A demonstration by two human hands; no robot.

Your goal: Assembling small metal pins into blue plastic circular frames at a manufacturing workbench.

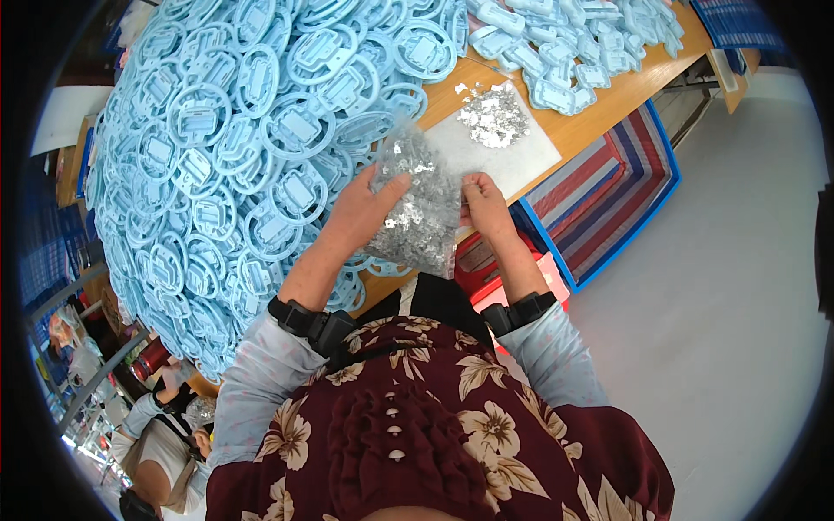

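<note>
A clear plastic bag (421, 221) full of small silver metal pieces hangs upright over the table's near edge. My left hand (358, 208) grips its left side, with the thumb across the front. At the bag's right edge my right hand (486, 207) is closed, its fingertips pinching the plastic. Just beyond, a loose heap of the same silver pieces (495, 120) lies on a white board (537, 158). To the left rises a big mound of light blue oval plastic parts (300, 130), close to my left hand. Smaller light blue plastic parts (556, 56) are piled at the far right.
The wooden table (647, 78) runs up to the far right. Beside it on the right stands a blue-rimmed bin (599, 187) lined with striped cloth. Something red (476, 265) sits under my right forearm. Another person (169, 447) works at the lower left, beyond the mound.
</note>
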